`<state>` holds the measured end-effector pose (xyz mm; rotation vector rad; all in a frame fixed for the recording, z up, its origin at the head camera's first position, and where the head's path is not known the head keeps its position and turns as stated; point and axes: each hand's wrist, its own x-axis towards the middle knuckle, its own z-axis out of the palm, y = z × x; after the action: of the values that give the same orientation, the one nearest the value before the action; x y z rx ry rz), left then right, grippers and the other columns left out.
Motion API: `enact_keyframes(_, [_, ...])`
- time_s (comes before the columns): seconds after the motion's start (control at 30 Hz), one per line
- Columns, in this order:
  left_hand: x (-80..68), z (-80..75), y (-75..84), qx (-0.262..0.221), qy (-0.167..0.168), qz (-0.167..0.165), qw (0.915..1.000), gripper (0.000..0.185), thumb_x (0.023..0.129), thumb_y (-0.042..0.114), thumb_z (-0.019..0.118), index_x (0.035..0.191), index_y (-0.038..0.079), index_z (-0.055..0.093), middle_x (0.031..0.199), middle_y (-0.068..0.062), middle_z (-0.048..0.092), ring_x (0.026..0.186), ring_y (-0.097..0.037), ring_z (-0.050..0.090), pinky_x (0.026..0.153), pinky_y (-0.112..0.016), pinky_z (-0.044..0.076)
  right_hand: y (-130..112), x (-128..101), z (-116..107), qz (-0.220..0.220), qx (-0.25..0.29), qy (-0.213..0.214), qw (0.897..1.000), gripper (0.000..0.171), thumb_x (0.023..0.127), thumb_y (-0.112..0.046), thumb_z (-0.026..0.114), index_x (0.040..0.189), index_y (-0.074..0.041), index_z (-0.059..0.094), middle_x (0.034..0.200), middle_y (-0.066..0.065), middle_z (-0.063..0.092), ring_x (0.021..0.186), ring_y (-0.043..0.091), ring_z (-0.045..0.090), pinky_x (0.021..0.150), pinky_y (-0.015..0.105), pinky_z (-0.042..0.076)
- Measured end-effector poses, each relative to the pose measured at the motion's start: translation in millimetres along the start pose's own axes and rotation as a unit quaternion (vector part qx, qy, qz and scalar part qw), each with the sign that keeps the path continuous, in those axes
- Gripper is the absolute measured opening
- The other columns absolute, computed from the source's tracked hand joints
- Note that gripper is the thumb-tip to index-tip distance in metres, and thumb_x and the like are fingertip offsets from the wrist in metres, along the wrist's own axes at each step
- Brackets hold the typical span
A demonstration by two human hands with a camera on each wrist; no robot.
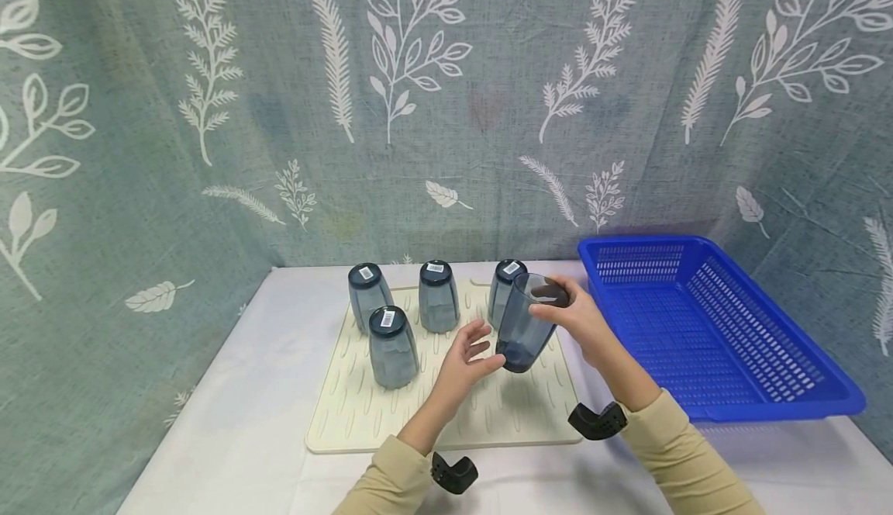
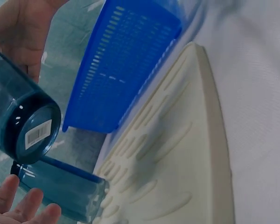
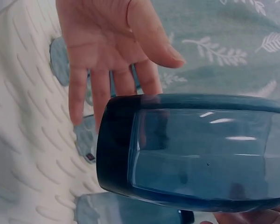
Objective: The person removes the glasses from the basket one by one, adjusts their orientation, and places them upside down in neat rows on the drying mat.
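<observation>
Nearest to us, our left hand (image 1: pixel 466 360) hovers over the cream drying mat (image 1: pixel 363 414), its fingers (image 1: pixel 481 336) released and spread, the fingertips just beside the dark base of a tilted blue glass (image 1: pixel 525 329). Whether they actually touch the base we cannot tell. Our right hand (image 1: pixel 582 321) holds that glass near its open rim, fingers curled round the upper edge, so the glass hangs above the mat's right part, leaning with its base toward the left hand. The left wrist view shows a barcode label on the base of the glass (image 2: pixel 35 133).

Farther back on the mat, four more blue glasses stand upside down: one in front (image 1: pixel 393 347), then three in a row behind it (image 1: pixel 367 295) (image 1: pixel 438 295) (image 1: pixel 504 286), each with a white label on top. To the right, a blue plastic basket (image 1: pixel 767 391) sits on the white table (image 1: pixel 230 437), just beside the mat. Behind everything hangs a grey-green curtain with white leaf prints (image 1: pixel 209 112).
</observation>
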<state>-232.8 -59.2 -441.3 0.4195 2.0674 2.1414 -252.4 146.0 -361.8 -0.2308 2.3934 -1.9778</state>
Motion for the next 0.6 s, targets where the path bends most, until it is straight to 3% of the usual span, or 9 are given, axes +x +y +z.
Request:
enact_keyframes(0.23, [-0.9, 4.9, -6.8, 0.010, 0.007, -0.012, 0.9998, 0.072, 0.081, 0.027, 0.069, 0.140, 0.006, 0.032, 0.138, -0.016, 0.040, 0.124, -0.032, 0.041, 0.097, -0.042, 0.042, 4.7, 0.5, 7.9, 0.006, 0.025, -0.003, 1.000, 0.068, 0.080, -0.015, 0.064, 0.136, 0.003, 0.031, 0.129, 0.025, 0.046, 0.122, 0.034, 0.041, 0.105, 0.045, 0.029])
enact_keyframes(0.6, [-2.1, 10.0, -13.8, 0.014, 0.010, -0.029, 0.9994, 0.075, 0.081, 0.028, 0.068, 0.141, 0.006, 0.029, 0.139, -0.014, 0.038, 0.121, -0.027, 0.043, 0.095, -0.039, 0.043, 10.4, 1.5, 16.0, 0.005, 0.064, 0.011, 0.998, 0.062, 0.080, -0.014, 0.060, 0.133, 0.004, 0.034, 0.128, 0.023, 0.044, 0.115, 0.029, 0.042, 0.101, 0.038, 0.031])
